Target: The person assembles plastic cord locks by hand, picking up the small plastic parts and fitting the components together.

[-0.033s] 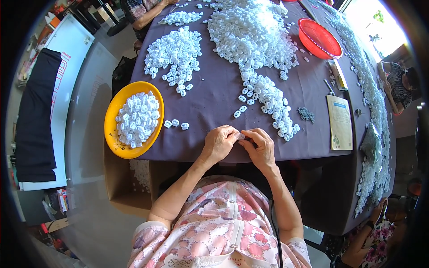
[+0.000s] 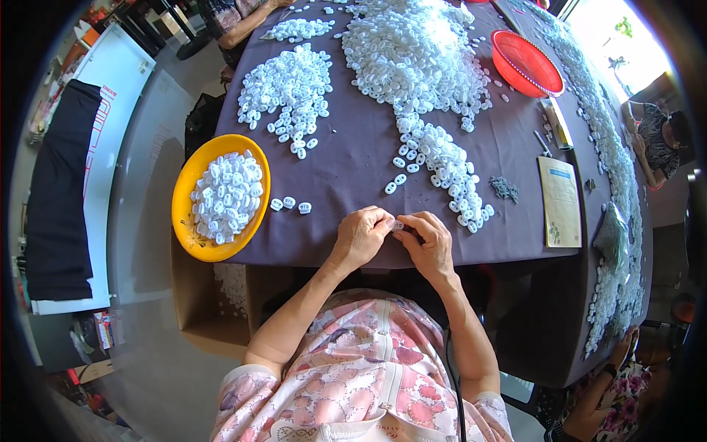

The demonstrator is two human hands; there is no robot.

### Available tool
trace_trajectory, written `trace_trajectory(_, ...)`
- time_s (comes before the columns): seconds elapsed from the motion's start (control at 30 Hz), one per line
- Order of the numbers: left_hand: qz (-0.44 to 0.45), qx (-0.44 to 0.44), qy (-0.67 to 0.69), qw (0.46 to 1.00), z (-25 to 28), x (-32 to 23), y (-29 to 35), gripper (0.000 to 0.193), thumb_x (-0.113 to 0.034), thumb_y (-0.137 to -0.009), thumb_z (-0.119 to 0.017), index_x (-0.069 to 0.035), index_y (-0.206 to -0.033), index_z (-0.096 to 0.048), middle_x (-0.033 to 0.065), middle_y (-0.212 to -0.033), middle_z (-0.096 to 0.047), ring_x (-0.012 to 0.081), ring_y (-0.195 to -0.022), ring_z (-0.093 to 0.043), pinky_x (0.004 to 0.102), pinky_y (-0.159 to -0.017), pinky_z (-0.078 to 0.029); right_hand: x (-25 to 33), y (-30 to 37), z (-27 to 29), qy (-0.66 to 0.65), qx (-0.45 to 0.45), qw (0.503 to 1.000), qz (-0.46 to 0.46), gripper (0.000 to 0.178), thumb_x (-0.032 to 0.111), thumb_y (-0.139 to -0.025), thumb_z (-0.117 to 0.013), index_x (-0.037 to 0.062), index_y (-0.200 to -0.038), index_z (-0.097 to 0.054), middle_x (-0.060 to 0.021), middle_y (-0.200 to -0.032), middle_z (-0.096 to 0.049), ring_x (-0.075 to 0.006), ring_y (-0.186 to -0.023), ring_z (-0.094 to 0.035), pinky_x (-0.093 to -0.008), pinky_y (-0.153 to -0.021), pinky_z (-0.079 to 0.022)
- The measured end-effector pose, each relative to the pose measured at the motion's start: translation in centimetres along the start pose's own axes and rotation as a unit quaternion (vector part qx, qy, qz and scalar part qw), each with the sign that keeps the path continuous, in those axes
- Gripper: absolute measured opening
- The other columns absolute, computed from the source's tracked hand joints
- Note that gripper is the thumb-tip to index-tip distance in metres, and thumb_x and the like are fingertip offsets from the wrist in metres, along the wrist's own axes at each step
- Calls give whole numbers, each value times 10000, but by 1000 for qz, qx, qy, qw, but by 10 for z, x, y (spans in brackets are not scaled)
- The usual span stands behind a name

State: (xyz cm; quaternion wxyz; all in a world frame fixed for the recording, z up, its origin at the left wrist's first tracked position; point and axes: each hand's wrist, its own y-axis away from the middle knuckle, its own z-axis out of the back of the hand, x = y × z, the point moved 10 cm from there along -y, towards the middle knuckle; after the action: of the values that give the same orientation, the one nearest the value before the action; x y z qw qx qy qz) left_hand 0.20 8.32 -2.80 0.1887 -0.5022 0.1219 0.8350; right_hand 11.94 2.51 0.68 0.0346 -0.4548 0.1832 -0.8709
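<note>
Just over the table's near edge, my left hand [image 2: 362,237] and my right hand [image 2: 426,244] meet fingertip to fingertip. Between them they pinch one small white oval plastic piece [image 2: 398,225] with dark spots on its face; the fingers partly cover it. Three similar white pieces [image 2: 289,202] lie apart on the dark cloth to the left. Beyond them a yellow oval bowl [image 2: 181,193] holds a heap of such pieces. Ahead and right of my hands, a trail of white pieces [image 2: 449,166] runs down from a large pile [image 2: 412,59].
Another white heap [image 2: 287,88] lies far left. On the right are a red basket [image 2: 549,87], a tan envelope [image 2: 561,210], a pen [image 2: 543,143] and a grey-green clump of scraps [image 2: 504,188]. An open cardboard box [image 2: 210,324] stands below the table's left corner. Other people sit around the tables.
</note>
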Motion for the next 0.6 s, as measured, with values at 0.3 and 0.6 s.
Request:
trace_trajectory(0.3,73,23,61,995,8,6,-1,198,-170,-845,-595,23,-808,-624,132,-684,-611,186,-606,-578,322,-577,-452,3,2,4,11,-20,1000,16,180,34,-676,-727,36,-830,-635,-79,-774,-606,-250,-709,-590,-331,-627,-471)
trace_trajectory(0.6,100,42,79,991,8,8,2,199,-152,-855,-596,43,-814,-615,106,-627,-579,111,-589,-530,294,-560,-438,11,2,5,30,-39,997,52,142,13,-684,-711,38,-796,-626,-80,-732,-590,-251,-676,-582,-324,-600,-464)
